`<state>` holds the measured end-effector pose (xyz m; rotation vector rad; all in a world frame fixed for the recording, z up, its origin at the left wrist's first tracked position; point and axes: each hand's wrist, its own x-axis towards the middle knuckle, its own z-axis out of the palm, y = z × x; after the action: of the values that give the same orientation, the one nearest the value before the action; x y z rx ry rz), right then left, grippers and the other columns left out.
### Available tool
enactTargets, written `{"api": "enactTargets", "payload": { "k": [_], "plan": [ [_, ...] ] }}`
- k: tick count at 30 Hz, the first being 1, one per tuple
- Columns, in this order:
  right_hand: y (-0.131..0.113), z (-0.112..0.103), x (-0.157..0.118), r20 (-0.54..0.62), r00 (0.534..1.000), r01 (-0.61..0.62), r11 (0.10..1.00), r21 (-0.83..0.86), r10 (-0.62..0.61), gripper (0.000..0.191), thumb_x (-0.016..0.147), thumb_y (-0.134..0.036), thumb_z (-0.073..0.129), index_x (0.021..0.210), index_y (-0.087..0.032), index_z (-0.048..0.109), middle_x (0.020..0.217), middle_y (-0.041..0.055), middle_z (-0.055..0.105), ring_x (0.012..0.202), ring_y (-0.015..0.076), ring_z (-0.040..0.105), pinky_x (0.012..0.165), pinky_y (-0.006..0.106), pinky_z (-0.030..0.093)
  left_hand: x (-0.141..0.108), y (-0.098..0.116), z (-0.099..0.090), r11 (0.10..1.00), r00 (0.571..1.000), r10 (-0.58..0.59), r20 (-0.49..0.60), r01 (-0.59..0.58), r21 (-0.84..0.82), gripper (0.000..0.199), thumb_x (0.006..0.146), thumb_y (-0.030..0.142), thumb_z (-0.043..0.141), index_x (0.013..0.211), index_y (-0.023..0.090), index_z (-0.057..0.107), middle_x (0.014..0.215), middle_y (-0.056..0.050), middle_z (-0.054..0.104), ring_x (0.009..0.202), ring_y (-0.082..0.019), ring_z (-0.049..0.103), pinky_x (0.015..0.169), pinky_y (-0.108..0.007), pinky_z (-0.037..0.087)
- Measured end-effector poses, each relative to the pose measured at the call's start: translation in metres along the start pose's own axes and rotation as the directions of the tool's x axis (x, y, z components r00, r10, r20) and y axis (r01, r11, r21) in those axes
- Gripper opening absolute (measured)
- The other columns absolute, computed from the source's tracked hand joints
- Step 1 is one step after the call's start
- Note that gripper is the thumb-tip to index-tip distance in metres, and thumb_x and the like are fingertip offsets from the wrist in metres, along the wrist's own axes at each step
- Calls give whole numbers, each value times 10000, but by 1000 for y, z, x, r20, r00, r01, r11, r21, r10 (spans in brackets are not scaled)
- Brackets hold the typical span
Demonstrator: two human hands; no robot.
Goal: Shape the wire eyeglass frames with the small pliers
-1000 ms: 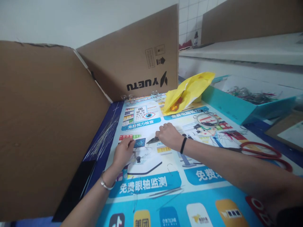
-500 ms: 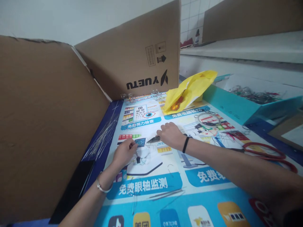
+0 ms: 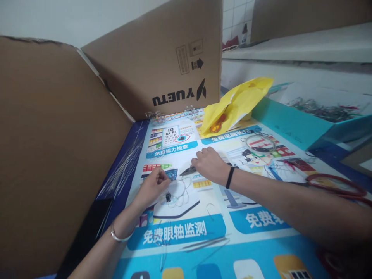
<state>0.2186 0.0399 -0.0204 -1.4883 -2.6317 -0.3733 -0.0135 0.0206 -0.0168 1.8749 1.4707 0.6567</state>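
A printed mat (image 3: pixel 250 245) is laid over the work surface, which is walled by one cardboard panel (image 3: pixel 55 155) at nine o'clock and another cardboard sheet (image 3: pixel 151 66), marked YUETU upside down, at about eleven. The left forearm is brought in from seven o'clock, a silver bangle (image 3: pixel 116 235) worn at its wrist. The left hand (image 3: pixel 154 186) is rested low over the mat, its fingers curled and thumb and forefinger pressed together; fine wire loops (image 3: pixel 182 199) seem to be pinched there, though the strands are too thin to be followed with certainty. These are spread at four o'clock from that hand. The right forearm is stretched in from about four o'clock, a black band (image 3: pixel 230 177) around its wrist. The right hand (image 3: pixel 209 166) is clenched, knuckles up, around dark pliers (image 3: pixel 188 170), whose pointed tip is aimed at nine o'clock, towards the left fingertips but apart from them. From the right hand, a yellow bag (image 3: pixel 238 106) is seen at one o'clock, a teal box (image 3: pixel 293 124) filled with tangled wire at two, and red handles (image 3: pixel 337 181) at three.
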Motion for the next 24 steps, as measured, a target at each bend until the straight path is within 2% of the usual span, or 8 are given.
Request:
{"api": "enactTargets", "payload": {
  "k": [2, 4, 8, 12, 16, 19, 24],
  "plan": [
    [0, 1, 0, -8, 1000, 8, 1000, 2, -8, 262, 896, -276, 409, 859, -154, 638, 843, 138, 615, 804, 225, 513, 671, 347, 267, 1, 2, 0, 997, 999, -32, 39, 35, -62, 284, 690, 246, 576, 949, 179, 480, 695, 32, 557, 597, -113, 527, 549, -225, 404],
    [-1, 2, 1, -23, 1000, 14, 1000, 7, -14, 259, 894, -271, 414, 852, -153, 640, 839, 139, 616, 801, 227, 513, 669, 349, 268, 1, 6, 0, 996, 995, -55, 85, 60, -67, 394, 681, 268, 600, 1042, 169, 475, 690, 38, 547, 564, -106, 508, 524, -221, 388],
    [-1, 3, 1, -48, 999, 13, 999, 30, -12, 249, 887, -266, 425, 855, -156, 646, 833, 136, 618, 806, 242, 520, 669, 354, 269, 2, 12, 1, 996, 991, -75, 109, 68, 62, 268, 681, 318, 620, 891, 154, 598, 601, 53, 477, 515, -92, 437, 492, -217, 325],
    [0, 4, 2, -40, 999, 11, 999, 45, -10, 272, 894, -281, 408, 868, -159, 649, 849, 145, 617, 823, 245, 525, 680, 360, 270, 4, 16, 6, 988, 989, -102, 108, 88, 130, 211, 678, 320, 617, 811, 157, 627, 542, 68, 416, 491, -89, 393, 472, -215, 284],
    [1, 3, 1, -44, 999, 9, 999, 40, -8, 285, 897, -284, 396, 865, -158, 649, 842, 143, 616, 816, 248, 525, 670, 359, 271, 5, 16, 10, 988, 998, -26, 57, 17, 154, 146, 662, 275, 622, 753, 161, 625, 593, 41, 498, 535, -101, 443, 506, -219, 334],
    [0, 3, 1, -49, 999, 10, 999, 32, -8, 276, 895, -284, 400, 862, -160, 645, 835, 138, 612, 802, 247, 524, 660, 355, 270, 5, 14, 11, 994, 998, -4, 56, -3, 111, 100, 689, 255, 599, 719, 159, 595, 654, 16, 562, 584, -111, 487, 543, -224, 370],
    [-1, 2, 0, -38, 999, 18, 999, 27, -17, 266, 897, -279, 401, 860, -167, 640, 835, 132, 612, 798, 235, 518, 657, 346, 263, 6, 11, 14, 997, 996, -51, 71, 55, -53, 124, 718, 257, 592, 761, 166, 519, 686, 13, 591, 602, -106, 522, 544, -212, 387]
  ]
}}
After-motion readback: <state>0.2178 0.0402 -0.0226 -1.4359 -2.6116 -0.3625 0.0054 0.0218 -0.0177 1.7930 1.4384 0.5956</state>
